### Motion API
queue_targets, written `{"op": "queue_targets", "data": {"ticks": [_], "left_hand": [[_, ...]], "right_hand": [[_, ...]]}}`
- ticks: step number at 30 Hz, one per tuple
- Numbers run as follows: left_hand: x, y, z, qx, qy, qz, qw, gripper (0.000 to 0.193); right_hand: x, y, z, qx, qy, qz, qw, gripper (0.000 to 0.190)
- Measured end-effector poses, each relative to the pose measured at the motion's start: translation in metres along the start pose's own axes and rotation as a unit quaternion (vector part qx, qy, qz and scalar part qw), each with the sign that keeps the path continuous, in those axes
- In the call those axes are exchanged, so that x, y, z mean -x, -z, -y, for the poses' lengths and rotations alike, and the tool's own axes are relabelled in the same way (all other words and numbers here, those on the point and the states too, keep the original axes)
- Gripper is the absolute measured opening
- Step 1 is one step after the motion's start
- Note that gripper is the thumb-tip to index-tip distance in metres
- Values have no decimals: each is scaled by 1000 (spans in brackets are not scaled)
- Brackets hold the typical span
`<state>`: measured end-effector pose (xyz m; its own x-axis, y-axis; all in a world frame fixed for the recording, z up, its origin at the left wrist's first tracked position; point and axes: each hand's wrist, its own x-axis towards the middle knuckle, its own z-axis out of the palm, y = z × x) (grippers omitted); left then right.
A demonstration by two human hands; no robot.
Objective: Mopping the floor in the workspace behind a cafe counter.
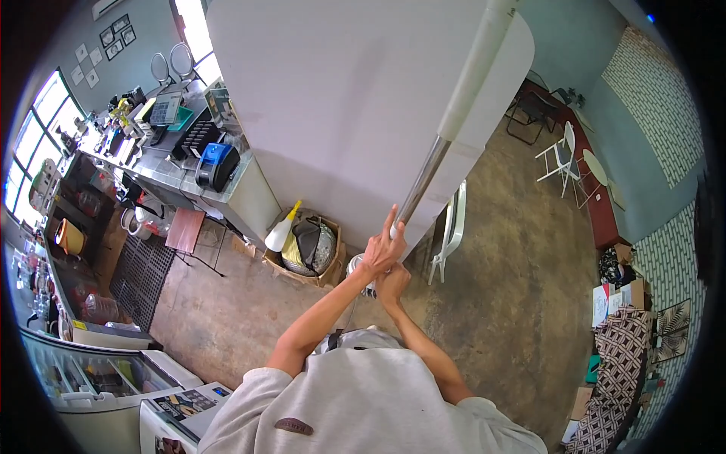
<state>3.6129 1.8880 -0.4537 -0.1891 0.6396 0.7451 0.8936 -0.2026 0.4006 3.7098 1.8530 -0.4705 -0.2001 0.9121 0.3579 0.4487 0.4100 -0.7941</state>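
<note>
A long pole runs up and away from my hands, its lower length a shiny metal tube [422, 181] and its upper length a thicker white sleeve [476, 74]. My left hand [383, 252] is wrapped around the pole's lower part, with the index finger pointing up along it. Just below, my right hand [393, 282] is closed in a fist around the same pole. The pole's bottom end is hidden by my hands, and its top leaves the picture. A broad pale partition panel [340, 113] stands before me. Partly behind my hands is a white round object [354, 264], too covered to identify.
A cardboard box [334, 271] holding a white bottle with yellow nozzle [282, 232] stands against the panel. Left is a counter [238, 176] with devices, near a stool [185, 230]. A folded white chair [451, 232] leans at right. A glass-topped freezer [102, 374] sits near left.
</note>
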Motion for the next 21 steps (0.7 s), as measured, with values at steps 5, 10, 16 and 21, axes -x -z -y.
{"op": "queue_targets", "data": {"ticks": [5, 10, 16, 21], "left_hand": [[-27, 21, -43, 176, 232, -40, 956, 59], [-57, 46, -60, 256, 368, 8, 894, 33], [-56, 47, -59, 226, 392, -32, 891, 28], [-48, 31, -67, 248, 417, 7, 874, 27]], "right_hand": [[6, -9, -54, -1, -34, 90, 995, 26], [15, -19, -72, -19, -8, 135, 991, 48], [20, -9, -79, -5, 69, 198, 978, 67], [23, 5, -124, 143, 190, 150, 960, 89]]}}
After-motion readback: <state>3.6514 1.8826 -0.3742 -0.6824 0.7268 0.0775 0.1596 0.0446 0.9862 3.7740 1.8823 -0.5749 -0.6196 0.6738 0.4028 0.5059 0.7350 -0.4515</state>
